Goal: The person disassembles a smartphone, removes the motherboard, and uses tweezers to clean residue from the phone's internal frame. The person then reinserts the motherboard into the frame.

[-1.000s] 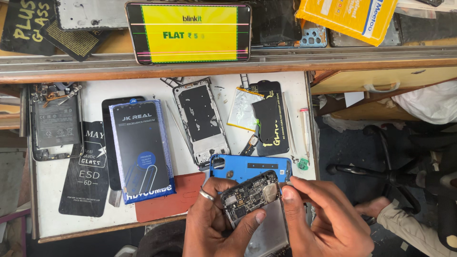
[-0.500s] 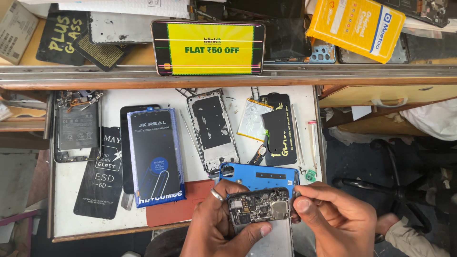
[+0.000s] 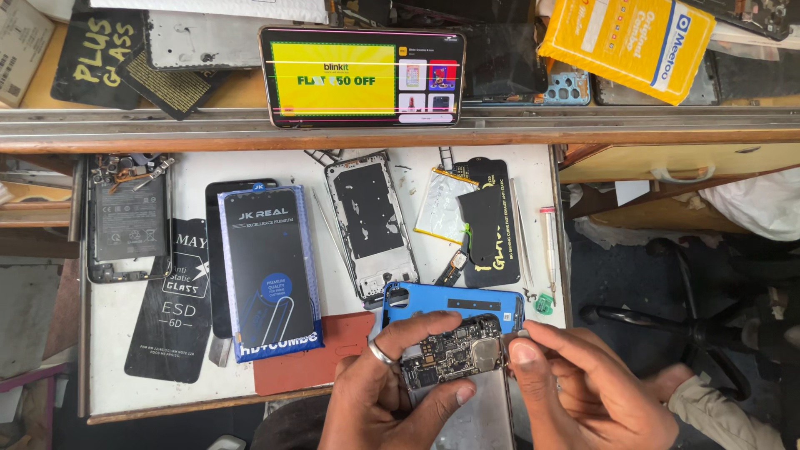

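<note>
an opened phone is held low over the white desk, clamped between left hand fingers so its circuit board faces up, while right hand fingers are pinched together at its upper corner

**Bare hands, one ring**

Both hands are bare, with no gloves and no watch or band at either wrist. The left hand wears a plain silver-coloured ring on one finger, a smooth band with no stone visible. The right hand carries no ring that can be seen. The nails are short and unpainted; the thumbnail on the right hand shows pale and trimmed close. No sleeve reaches either wrist within view, so the forearms enter the lower edge uncovered. The fingers show no tape or plasters.
</note>
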